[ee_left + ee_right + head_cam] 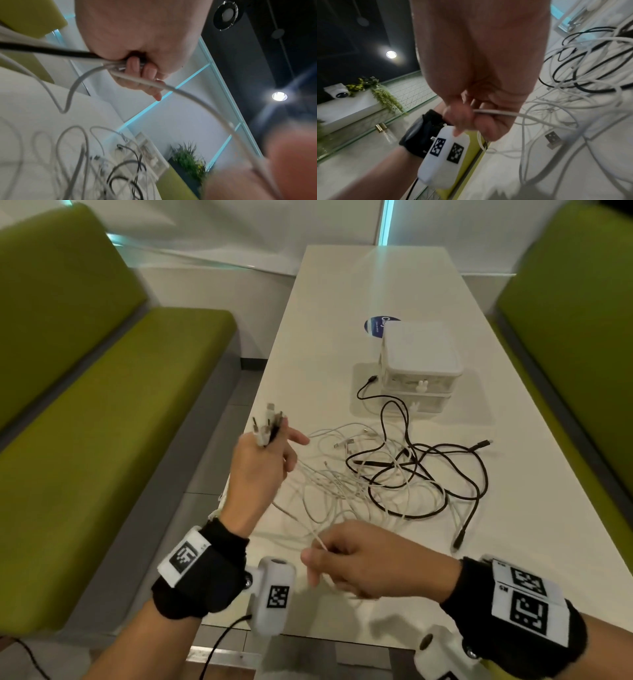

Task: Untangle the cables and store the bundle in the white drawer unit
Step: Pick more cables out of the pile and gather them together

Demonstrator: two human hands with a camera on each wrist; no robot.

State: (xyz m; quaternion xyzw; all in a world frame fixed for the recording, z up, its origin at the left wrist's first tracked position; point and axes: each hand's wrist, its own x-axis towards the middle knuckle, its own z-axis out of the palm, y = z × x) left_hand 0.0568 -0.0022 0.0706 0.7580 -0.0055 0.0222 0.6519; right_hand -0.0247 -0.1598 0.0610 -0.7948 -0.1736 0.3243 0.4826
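Observation:
A tangle of white and black cables (pixel 404 474) lies on the white table (pixel 376 285), in front of the white drawer unit (pixel 419 364). Both drawers look closed. My left hand (pixel 267 460) is raised over the table's left edge and grips several cable ends (pixel 269 422), white and black, with the plugs sticking up. The wrist view shows those cables (pixel 109 65) leaving my fist. My right hand (pixel 346 559) is near the front edge and pinches a single white cable (pixel 496 112) between thumb and fingers. That cable runs back into the pile.
Green benches (pixel 102 405) flank the table on both sides. A blue round sticker (pixel 376 325) lies behind the drawer unit. A loose USB plug (pixel 553 138) rests on the table by my right hand.

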